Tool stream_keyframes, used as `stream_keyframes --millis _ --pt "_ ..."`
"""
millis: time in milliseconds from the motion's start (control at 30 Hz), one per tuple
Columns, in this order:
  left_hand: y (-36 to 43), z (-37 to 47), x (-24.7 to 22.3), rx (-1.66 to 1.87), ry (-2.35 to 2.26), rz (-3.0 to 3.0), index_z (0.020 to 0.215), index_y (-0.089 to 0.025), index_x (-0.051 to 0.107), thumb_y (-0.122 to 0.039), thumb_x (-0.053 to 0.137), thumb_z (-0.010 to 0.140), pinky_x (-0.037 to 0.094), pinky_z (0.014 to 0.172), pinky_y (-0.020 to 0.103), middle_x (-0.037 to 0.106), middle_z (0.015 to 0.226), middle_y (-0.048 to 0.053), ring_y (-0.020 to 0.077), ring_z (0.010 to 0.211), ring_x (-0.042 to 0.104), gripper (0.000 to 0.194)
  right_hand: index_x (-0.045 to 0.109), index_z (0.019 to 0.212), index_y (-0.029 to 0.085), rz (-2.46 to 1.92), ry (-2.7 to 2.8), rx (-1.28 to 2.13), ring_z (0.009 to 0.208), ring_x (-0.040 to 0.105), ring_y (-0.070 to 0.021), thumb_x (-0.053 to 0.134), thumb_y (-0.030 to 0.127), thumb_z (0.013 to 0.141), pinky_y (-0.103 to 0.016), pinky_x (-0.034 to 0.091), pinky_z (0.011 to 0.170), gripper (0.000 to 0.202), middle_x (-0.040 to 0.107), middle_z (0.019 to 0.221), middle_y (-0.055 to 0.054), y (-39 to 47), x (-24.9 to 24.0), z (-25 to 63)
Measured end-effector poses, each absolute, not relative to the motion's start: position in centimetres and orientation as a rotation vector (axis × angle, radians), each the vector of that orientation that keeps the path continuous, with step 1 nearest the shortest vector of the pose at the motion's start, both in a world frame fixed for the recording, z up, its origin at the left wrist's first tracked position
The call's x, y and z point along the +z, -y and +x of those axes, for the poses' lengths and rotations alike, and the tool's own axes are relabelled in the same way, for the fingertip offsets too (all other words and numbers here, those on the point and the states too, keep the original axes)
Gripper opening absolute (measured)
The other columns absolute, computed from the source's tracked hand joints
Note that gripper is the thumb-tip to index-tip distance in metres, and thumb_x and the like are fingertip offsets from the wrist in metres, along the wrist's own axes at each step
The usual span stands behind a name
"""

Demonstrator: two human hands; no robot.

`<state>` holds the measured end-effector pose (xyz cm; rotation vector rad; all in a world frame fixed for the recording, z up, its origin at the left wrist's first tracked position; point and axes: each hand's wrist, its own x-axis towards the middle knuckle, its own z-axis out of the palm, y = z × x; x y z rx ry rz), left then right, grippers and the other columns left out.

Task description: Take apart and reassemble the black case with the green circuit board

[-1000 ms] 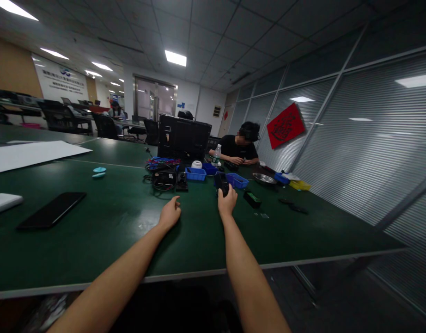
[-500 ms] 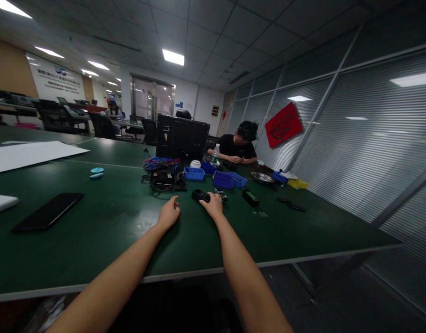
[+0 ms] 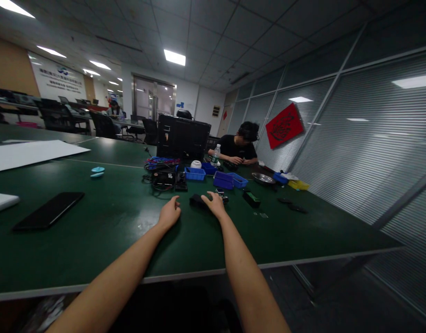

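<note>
My left hand point(image 3: 169, 212) rests side-on on the green table point(image 3: 123, 249). Its fingers are loosely curled with a gap at the thumb, and nothing shows in it. To its right lies a small black device point(image 3: 197, 200), slightly blurred, its kind unclear. My right hand point(image 3: 216, 204) is just over the right end of this device, thumb and fingers apart; the palm hides that end. Beyond the right fingers are a small phone-like item point(image 3: 220, 190) and a partly hidden small part point(image 3: 225, 199).
Blue trays point(image 3: 195, 174), tangled cables with a black box point(image 3: 163, 178) and a monitor point(image 3: 183, 137) stand ahead. A green-black box point(image 3: 252, 199) and a metal bowl point(image 3: 263, 178) are to the right. A black tablet-like slab point(image 3: 50, 211) lies left. Another person point(image 3: 239, 145) sits across.
My right hand has loosened from the black device, its thumb lifting away. The device has shifted or turned slightly and looks blurred. My left hand has stayed in place.
</note>
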<state>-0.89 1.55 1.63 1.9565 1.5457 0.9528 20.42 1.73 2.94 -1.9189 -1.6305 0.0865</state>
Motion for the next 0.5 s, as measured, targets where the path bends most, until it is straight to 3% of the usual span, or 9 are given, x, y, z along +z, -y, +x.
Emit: stream_keyframes --millis 100,167,267,367,500 --pt "-1.5 -0.9 1.6 0.951 -1.547 1.963 0.122 -0.017 0.042 -0.013 0.045 0.071 0.041 0.081 0.025 0.062 0.100 0.005 0.0157 0.090 0.057 0.051 0.055 0.113 0.023 -1.841 1.754 0.101 0.097 0.050 -0.0189 0.062 0.051 0.064 -0.027 0.036 0.083 0.057 0.056 0.103 -0.007 -1.6 2.7 19.9" --pt "-1.6 -0.9 1.6 0.956 -1.547 1.965 0.122 -0.017 0.042 -0.013 0.045 0.071 0.041 0.081 0.025 0.062 0.100 0.005 0.0160 0.091 0.057 0.051 0.059 0.106 0.021 -1.852 1.736 0.111 0.092 0.053 -0.0177 0.062 0.049 0.066 -0.025 0.037 0.080 0.049 0.057 0.100 -0.007 -1.6 2.6 19.7" --pt "-1.8 -0.8 1.3 0.956 -1.549 1.956 0.123 -0.018 0.041 -0.013 0.045 0.071 0.041 0.081 0.025 0.062 0.101 0.004 0.0159 0.090 0.057 0.052 0.066 0.091 0.018 -1.854 1.674 0.182 0.080 0.056 -0.0156 0.049 0.050 0.076 -0.022 0.038 0.069 0.039 0.062 0.086 -0.006 -1.7 2.9 19.5" --pt "-1.8 -0.8 1.3 0.963 -1.545 1.948 0.124 -0.018 0.039 -0.014 0.046 0.071 0.041 0.081 0.025 0.062 0.101 0.004 0.0160 0.090 0.057 0.054 0.067 0.072 0.016 -1.910 1.644 0.215 0.067 0.056 -0.0157 0.035 0.052 0.083 -0.023 0.036 0.061 0.050 0.061 0.068 -0.005 -1.7 3.3 19.7" --pt "-1.7 -0.8 1.4 0.955 -1.546 1.931 0.126 -0.017 0.036 -0.015 0.045 0.072 0.041 0.082 0.026 0.062 0.101 0.005 0.0163 0.091 0.057 0.055 0.066 0.081 0.018 -1.974 1.443 -0.023 0.082 0.053 -0.0197 0.037 0.048 0.082 -0.026 0.037 0.069 0.042 0.060 0.086 -0.009 -1.4 3.8 20.6"
